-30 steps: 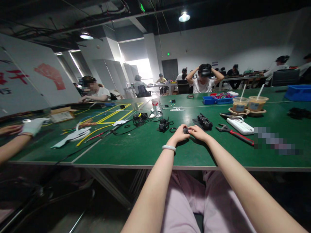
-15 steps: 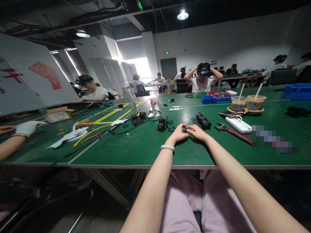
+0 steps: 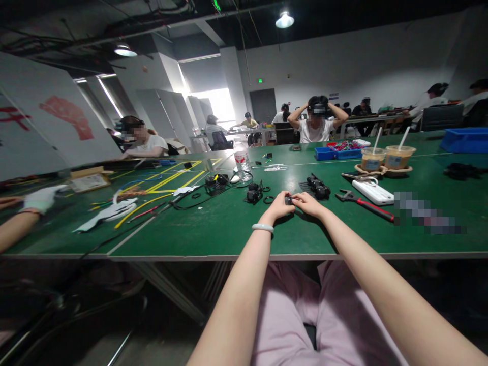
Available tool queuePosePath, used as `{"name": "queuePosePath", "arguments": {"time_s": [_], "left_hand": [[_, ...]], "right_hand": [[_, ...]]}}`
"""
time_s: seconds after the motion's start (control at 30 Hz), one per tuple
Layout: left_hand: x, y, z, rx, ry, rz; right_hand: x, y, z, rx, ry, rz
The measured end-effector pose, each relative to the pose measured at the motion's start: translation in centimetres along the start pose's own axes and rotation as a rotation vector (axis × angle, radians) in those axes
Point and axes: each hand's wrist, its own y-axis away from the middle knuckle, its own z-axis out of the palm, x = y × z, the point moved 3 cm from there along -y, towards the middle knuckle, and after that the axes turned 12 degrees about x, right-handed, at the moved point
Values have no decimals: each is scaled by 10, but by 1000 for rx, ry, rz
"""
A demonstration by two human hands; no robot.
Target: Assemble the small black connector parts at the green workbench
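Observation:
Between my two hands, just above the green table [image 3: 213, 229], is a small black part [image 3: 288, 201], mostly covered by fingers. My left hand [image 3: 279, 207] is closed around its left side. From the other side, the fingers of my right hand [image 3: 308, 204] pinch it. Left of my hands lie a black device [image 3: 253, 193] with a round end and a loose black ring [image 3: 268, 200]. Behind my right hand rests a longer black assembly [image 3: 317, 186] beside a dark comb-like strip. Exactly what the small part is, I cannot make out.
Red-handled pliers [image 3: 368, 207], a white power bank [image 3: 373, 192] and two iced drinks [image 3: 398, 157] stand on the right. Cables [image 3: 190, 203] and a white glove [image 3: 107, 213] lie left. A co-worker's gloved hand [image 3: 40, 199] is at the far left. Blue bins [image 3: 339, 152] sit behind.
The view has shifted slightly. Both my hands stay together on the small black part, with only slight finger movement.

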Motion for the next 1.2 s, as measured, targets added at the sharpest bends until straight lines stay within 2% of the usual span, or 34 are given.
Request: {"name": "queuePosePath", "arguments": {"time_s": [0.33,0.63,0.83,1.0,1.2], "left_hand": [[9,3,-2,-54,44,-30],[11,3,-1,-45,56,-41],[12,2,1,-36,39,8],[10,1,1,-21,20,-27],[6,-1,1,-25,2,-8]], "right_hand": [[-4,2,-5,-32,-135,25],[-5,2,-6,-28,-125,0],[-3,1,-7,-22,-108,13],[-4,1,-9,-41,-104,21],[-6,1,-10,-26,-92,21]]}}
